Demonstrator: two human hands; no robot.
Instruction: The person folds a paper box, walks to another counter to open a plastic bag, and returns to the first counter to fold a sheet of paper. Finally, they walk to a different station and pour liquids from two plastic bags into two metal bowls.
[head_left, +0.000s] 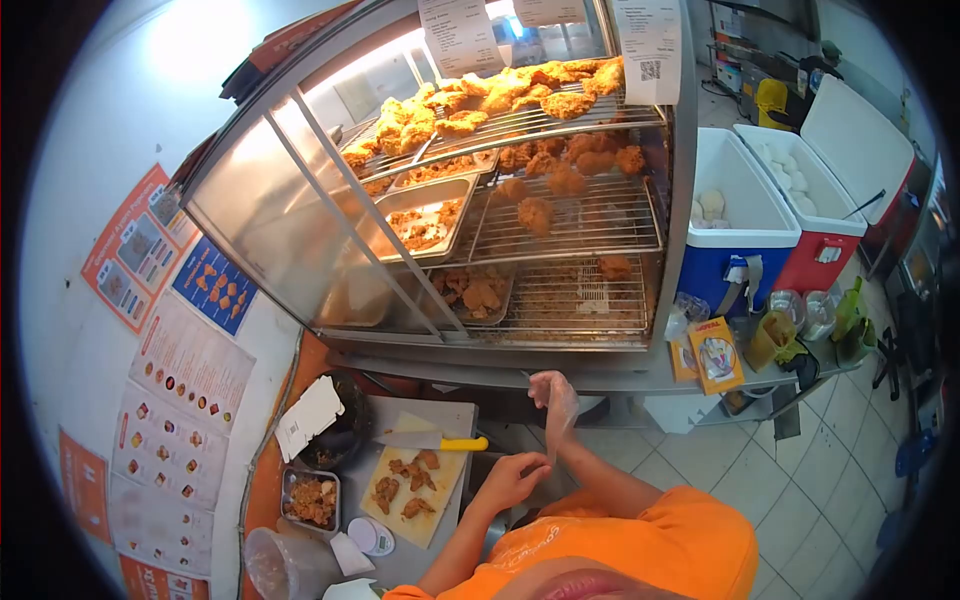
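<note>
My right hand (pixel 556 396) is raised in front of the display cabinet, in a clear plastic glove. Its fingers are loosely bent and apart, with nothing visible in them. My bare left hand (pixel 513 481) is closed at the right wrist, pinching the cuff of the plastic glove (pixel 556 432). Left of the hands, a cutting board (pixel 440 505) on the metal table carries several pieces of fried chicken (pixel 386 493). A knife (pixel 425 440) with a yellow handle lies across the board's far end.
The glass display cabinet (pixel 480 345) holds fried chicken on racks and trays. A small metal tray (pixel 290 512) of chicken pieces, a round white device (pixel 371 536) and a plastic tub (pixel 275 565) stand at left. Blue (pixel 735 262) and red (pixel 815 245) coolers stand at right, near yellow boxes (pixel 716 358).
</note>
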